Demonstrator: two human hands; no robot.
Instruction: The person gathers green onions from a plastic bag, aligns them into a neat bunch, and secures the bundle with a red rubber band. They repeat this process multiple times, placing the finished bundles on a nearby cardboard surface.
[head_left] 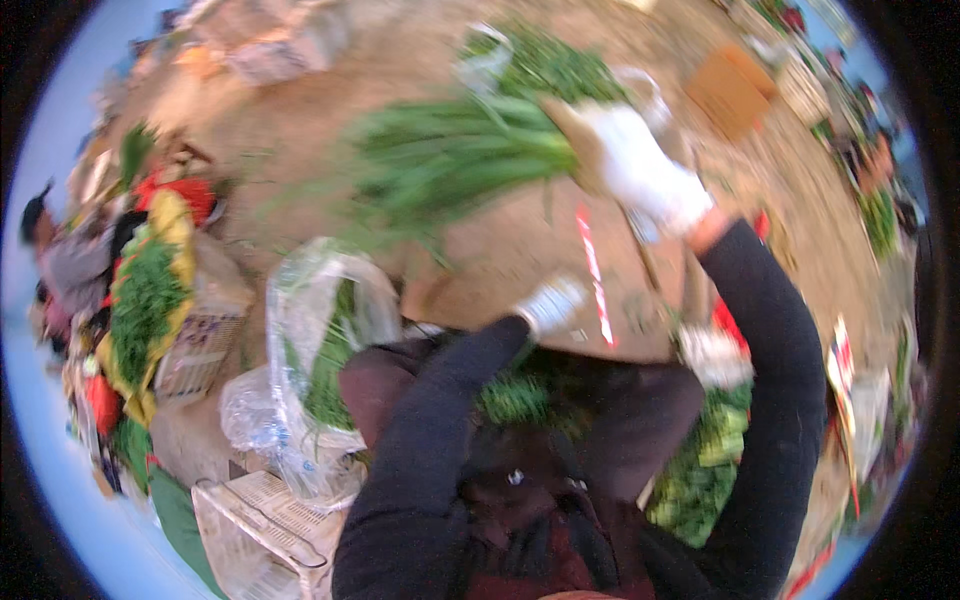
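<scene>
My gloved right hand [640, 165], raised at upper center, grips a bunch of long green leafy stalks [450, 150] that sweeps leftward, blurred by motion. My gloved left hand [550, 303] is low over a brown board [510, 250], near my knees; its fingers are too smeared to read. A red-and-white strip [593, 275] lies on the board, right of that hand. Left of my legs, a clear plastic bag [295, 300] holds long greens [335, 370]. Loose feathery greens [510, 398] show in my lap.
More greens [550, 60] lie beyond the board. A cardboard box [730, 90] is at back right, white crates [255, 520] at lower left. A yellow bundle of greens [145, 310] and another person [75, 255] are at left. Chopped green vegetables [700, 470] lie by my right leg.
</scene>
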